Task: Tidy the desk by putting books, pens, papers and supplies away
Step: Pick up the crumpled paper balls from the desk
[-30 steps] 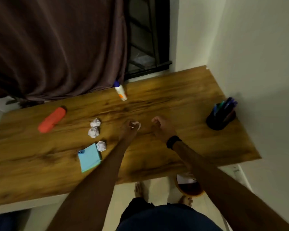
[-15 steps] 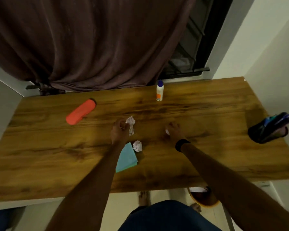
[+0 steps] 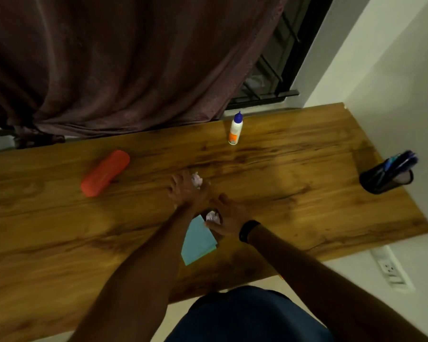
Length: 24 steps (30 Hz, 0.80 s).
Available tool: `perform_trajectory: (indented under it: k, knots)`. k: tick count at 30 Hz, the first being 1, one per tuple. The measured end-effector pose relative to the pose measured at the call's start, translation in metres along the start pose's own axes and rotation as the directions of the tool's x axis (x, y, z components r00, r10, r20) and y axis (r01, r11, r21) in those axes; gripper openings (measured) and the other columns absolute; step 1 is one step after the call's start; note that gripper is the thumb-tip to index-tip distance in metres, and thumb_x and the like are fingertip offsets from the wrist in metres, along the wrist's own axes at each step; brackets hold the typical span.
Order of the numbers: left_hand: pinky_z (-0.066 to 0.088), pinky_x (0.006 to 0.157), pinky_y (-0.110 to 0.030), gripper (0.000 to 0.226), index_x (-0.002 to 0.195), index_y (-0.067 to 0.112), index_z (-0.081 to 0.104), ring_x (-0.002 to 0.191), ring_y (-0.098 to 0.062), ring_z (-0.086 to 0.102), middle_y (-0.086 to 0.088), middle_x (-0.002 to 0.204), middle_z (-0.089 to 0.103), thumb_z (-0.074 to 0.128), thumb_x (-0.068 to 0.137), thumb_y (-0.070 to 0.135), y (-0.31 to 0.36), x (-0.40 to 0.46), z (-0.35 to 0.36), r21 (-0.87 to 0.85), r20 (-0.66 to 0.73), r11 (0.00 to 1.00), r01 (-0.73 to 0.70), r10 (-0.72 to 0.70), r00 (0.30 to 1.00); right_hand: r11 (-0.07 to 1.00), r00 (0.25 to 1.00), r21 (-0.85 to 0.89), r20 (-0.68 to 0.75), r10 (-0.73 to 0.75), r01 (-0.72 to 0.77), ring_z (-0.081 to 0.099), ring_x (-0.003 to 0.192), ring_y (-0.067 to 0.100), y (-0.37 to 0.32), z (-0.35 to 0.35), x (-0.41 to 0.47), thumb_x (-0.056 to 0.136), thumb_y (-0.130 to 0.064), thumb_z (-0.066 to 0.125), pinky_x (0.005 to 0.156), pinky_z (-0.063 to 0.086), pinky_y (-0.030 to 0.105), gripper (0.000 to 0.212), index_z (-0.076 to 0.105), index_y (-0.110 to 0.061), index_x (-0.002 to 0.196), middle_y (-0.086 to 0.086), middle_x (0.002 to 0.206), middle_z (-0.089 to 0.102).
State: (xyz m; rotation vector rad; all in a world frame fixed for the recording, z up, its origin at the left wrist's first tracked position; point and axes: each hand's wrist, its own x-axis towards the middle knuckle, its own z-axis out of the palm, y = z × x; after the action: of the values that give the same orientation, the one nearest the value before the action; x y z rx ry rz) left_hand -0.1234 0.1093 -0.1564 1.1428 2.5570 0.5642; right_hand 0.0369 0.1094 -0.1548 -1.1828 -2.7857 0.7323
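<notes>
On the wooden desk (image 3: 294, 193), my left hand (image 3: 185, 191) is closed around crumpled white paper (image 3: 197, 180), which shows at its fingertips. My right hand (image 3: 226, 218), with a black wristband, curls over another crumpled paper ball (image 3: 212, 216) just below and right of the left hand. That ball lies at the top corner of a light blue sticky-note pad (image 3: 198, 240), which my left forearm partly covers.
An orange case (image 3: 105, 172) lies at the left. A white glue bottle (image 3: 235, 129) with a blue cap stands near the back edge. A black pen holder (image 3: 386, 175) with several pens sits at the right by the wall. Dark curtain behind.
My right hand has moved left across the desk onto the paper ball by the blue pad. My left hand stays on the crumpled paper higher up. The camera view shifted.
</notes>
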Motion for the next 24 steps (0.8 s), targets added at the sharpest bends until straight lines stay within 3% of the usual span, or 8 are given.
perform_trajectory:
  k: [6,10,12,14,16,19,21,24]
  knots:
    - [0.044,0.088,-0.046,0.053,0.133,0.017,0.045,0.118,-0.038,0.047,-0.019,0.134,0.045,0.052,0.087,0.044,0.001,-0.004,0.008,0.104,0.092,0.978,-0.181,0.172,0.981,0.998,0.998,-0.056,-0.046,0.031,-0.033,0.065,0.082,0.030,0.006,0.011,0.001,0.089,-0.057,0.044,0.057,0.045,0.029,0.043,0.052,-0.027,0.118,0.008,0.113,0.059]
    - [0.043,0.094,-0.043,0.055,0.134,0.016,0.046,0.119,-0.038,0.052,-0.018,0.142,0.042,0.037,0.095,0.053,0.003,0.002,0.009,0.040,0.127,0.983,-0.177,0.170,0.977,0.921,0.958,0.273,0.008,0.285,-0.277,0.058,0.086,0.014,0.020,-0.005,0.007,0.087,-0.049,0.054,0.076,0.047,0.029,0.036,0.058,-0.020,0.108,-0.001,0.105,0.062]
    - [0.037,0.103,-0.041,0.078,0.129,0.013,0.053,0.120,-0.037,0.052,-0.017,0.136,0.051,0.020,0.090,0.071,0.010,0.011,0.011,-0.120,0.123,0.986,-0.112,0.127,0.984,0.754,0.916,0.559,0.028,0.399,-0.345,0.060,0.082,0.016,0.029,-0.010,0.011,0.087,-0.038,0.062,0.070,0.049,0.031,0.021,0.056,-0.022,0.099,0.000,0.094,0.063]
    - [0.034,0.107,-0.039,0.065,0.128,0.010,0.055,0.125,-0.035,0.049,-0.016,0.136,0.053,0.040,0.091,0.063,0.024,0.018,0.011,-0.362,0.229,0.931,0.045,0.042,0.973,0.502,0.861,0.772,0.111,0.496,-0.389,0.058,0.070,0.017,0.033,-0.021,0.015,0.092,-0.033,0.060,0.059,0.048,0.031,0.017,0.053,-0.018,0.098,0.004,0.086,0.060]
    - [0.037,0.107,-0.040,0.048,0.131,0.010,0.051,0.130,-0.033,0.046,-0.013,0.141,0.050,0.058,0.092,0.038,0.039,0.024,0.010,-0.593,0.436,0.750,0.293,-0.006,0.900,0.262,0.799,0.873,0.208,0.564,-0.412,0.054,0.056,0.013,0.034,-0.034,0.018,0.097,-0.032,0.055,0.049,0.043,0.026,0.018,0.053,-0.015,0.102,0.006,0.081,0.057]
    - [0.042,0.098,-0.037,0.041,0.134,0.012,0.048,0.130,-0.035,0.047,-0.012,0.142,0.049,0.053,0.096,0.029,0.054,0.018,0.002,-0.662,0.631,0.538,0.521,0.025,0.775,-0.053,0.740,0.933,0.316,0.594,-0.356,0.051,0.056,0.013,0.035,-0.050,0.016,0.096,-0.034,0.054,0.047,0.039,0.025,0.013,0.058,-0.022,0.094,0.003,0.077,0.057]
    - [0.042,0.095,-0.035,0.041,0.136,0.014,0.048,0.129,-0.033,0.049,-0.010,0.143,0.049,0.049,0.098,0.031,0.059,0.009,0.002,-0.632,0.671,0.545,0.551,0.029,0.741,-0.172,0.748,0.933,0.356,0.561,-0.315,0.051,0.052,0.012,0.035,-0.056,0.008,0.098,-0.035,0.050,0.044,0.039,0.025,0.020,0.059,-0.017,0.097,0.001,0.073,0.057]
    - [0.043,0.090,-0.035,0.043,0.139,0.018,0.047,0.129,-0.031,0.048,-0.008,0.144,0.049,0.046,0.099,0.036,0.068,-0.015,0.001,-0.565,0.753,0.540,0.624,0.027,0.657,-0.199,0.770,0.926,0.378,0.514,-0.321,0.049,0.048,0.015,0.041,-0.058,-0.008,0.100,-0.034,0.047,0.047,0.041,0.027,0.031,0.058,-0.006,0.109,0.005,0.068,0.057]
